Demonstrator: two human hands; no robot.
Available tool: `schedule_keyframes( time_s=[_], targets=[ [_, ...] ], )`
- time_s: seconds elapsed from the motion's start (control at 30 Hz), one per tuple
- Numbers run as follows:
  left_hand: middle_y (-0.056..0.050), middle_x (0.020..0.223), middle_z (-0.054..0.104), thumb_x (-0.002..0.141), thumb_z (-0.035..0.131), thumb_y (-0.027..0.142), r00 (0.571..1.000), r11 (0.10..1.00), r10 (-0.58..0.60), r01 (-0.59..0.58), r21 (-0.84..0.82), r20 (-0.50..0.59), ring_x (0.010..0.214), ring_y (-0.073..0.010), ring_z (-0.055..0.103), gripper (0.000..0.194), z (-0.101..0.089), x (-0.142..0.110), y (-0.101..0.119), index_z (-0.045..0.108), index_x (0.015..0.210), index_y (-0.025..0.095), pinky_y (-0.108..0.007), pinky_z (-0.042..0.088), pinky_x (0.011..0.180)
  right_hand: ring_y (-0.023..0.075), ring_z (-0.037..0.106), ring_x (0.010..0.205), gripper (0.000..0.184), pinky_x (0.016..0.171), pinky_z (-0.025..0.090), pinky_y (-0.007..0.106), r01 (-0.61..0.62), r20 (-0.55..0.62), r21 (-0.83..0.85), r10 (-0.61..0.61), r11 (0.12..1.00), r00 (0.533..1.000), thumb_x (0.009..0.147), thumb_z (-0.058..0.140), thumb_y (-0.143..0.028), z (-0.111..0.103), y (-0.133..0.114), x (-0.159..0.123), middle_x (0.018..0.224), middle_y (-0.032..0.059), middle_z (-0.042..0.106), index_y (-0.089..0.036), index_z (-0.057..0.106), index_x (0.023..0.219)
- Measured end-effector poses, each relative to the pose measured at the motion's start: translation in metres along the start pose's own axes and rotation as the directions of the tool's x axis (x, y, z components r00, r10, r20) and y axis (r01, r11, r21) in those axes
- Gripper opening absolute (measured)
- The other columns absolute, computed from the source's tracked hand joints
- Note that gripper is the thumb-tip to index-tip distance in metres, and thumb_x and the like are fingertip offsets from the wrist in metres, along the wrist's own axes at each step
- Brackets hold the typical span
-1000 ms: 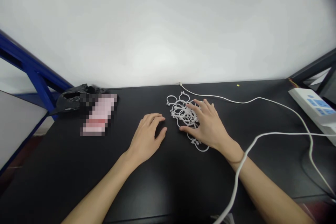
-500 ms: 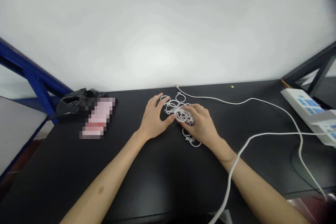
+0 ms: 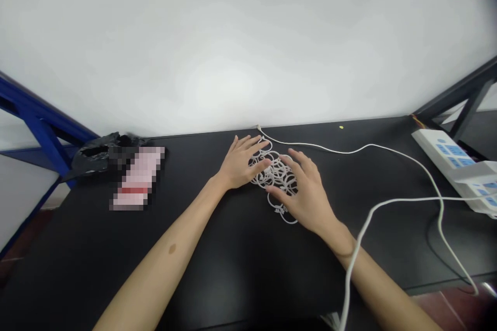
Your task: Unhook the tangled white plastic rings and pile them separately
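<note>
A loose pile of white plastic rings with small clips, like curtain rings, lies on the black table. At the pile's left edge is my left hand, fingers spread, with the fingertips over the rings. My right hand is on the other side, its thumb and fingers apart around the right part of the pile. Neither hand grips a ring. Some rings are hidden under the fingers, and whether the fingertips touch them I cannot tell.
A white cable runs along the back, and another white cable crosses above my right forearm. At right sits a white power strip. A black plastic bag and a pixelated pink item lie at left, near a blue frame.
My right hand has opened and drawn slightly back from the rings. The pile is more spread out and flatter. My left hand has shifted right, over the pile's left edge.
</note>
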State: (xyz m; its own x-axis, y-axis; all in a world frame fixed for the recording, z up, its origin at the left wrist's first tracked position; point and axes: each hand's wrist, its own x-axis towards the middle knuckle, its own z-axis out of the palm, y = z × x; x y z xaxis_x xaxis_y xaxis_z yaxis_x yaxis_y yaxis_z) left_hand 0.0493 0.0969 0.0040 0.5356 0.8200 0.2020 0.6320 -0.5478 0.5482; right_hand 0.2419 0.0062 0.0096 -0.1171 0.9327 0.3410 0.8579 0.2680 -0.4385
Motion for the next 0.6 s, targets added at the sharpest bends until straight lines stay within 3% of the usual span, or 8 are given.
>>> schedule_keyframes(
  time_s=[0.1,0.2,0.3,0.4,0.6],
  targets=[
    [0.000,0.155,0.036,0.092,0.031,0.070,0.999,1.000,-0.009,0.009,0.004,0.036,0.147,-0.0254,0.024,0.064,0.001,0.002,0.001,0.043,0.143,0.033,-0.055,0.006,0.121,0.0372,0.023,0.145,0.056,0.109,0.032,0.065,-0.220,-0.057,0.091,0.226,0.971,0.972,0.094,0.044,-0.054,0.005,-0.007,-0.013,0.153,0.0154,0.034,-0.023,0.043,0.141],
    [0.001,0.155,0.037,0.093,0.031,0.068,0.999,1.000,-0.012,0.012,-0.001,0.053,0.147,-0.0249,0.025,0.061,0.004,0.002,0.003,0.043,0.142,0.034,-0.055,0.006,0.120,0.0383,0.020,0.146,0.058,0.110,0.028,0.067,-0.327,-0.016,0.123,0.331,0.937,0.943,0.097,0.037,-0.054,0.017,-0.013,-0.015,0.154,0.0188,0.032,-0.019,0.040,0.143],
    [0.000,0.151,0.044,0.095,0.033,0.064,0.999,0.999,-0.034,0.034,-0.013,0.032,0.145,-0.0244,0.029,0.056,0.010,0.000,0.010,0.049,0.138,0.033,-0.054,0.009,0.120,0.0389,0.024,0.144,0.057,0.110,0.025,0.068,-0.303,-0.036,0.086,0.307,0.949,0.951,0.098,0.035,-0.051,0.030,-0.017,-0.005,0.152,0.0218,0.035,-0.015,0.042,0.142],
    [-0.001,0.143,0.053,0.097,0.036,0.055,0.994,0.995,-0.089,0.086,-0.055,-0.056,0.140,-0.0234,0.037,0.047,0.019,-0.004,0.020,0.058,0.129,0.031,-0.052,0.013,0.120,0.0375,0.028,0.143,0.051,0.110,0.026,0.066,-0.268,-0.071,0.081,0.274,0.960,0.959,0.100,0.032,-0.044,0.038,-0.018,0.007,0.150,0.0216,0.038,-0.014,0.045,0.139],
    [-0.006,0.121,0.066,0.102,0.031,0.038,0.952,0.977,-0.196,0.168,-0.135,-0.236,0.123,-0.0219,0.053,0.039,0.037,-0.006,0.037,0.065,0.102,0.020,-0.049,0.022,0.117,0.0299,0.043,0.132,0.045,0.111,0.032,0.056,-0.199,-0.098,0.272,0.233,0.942,0.968,0.100,0.031,-0.037,0.041,-0.019,0.023,0.137,0.0173,0.054,-0.014,0.051,0.133]
  ],
)
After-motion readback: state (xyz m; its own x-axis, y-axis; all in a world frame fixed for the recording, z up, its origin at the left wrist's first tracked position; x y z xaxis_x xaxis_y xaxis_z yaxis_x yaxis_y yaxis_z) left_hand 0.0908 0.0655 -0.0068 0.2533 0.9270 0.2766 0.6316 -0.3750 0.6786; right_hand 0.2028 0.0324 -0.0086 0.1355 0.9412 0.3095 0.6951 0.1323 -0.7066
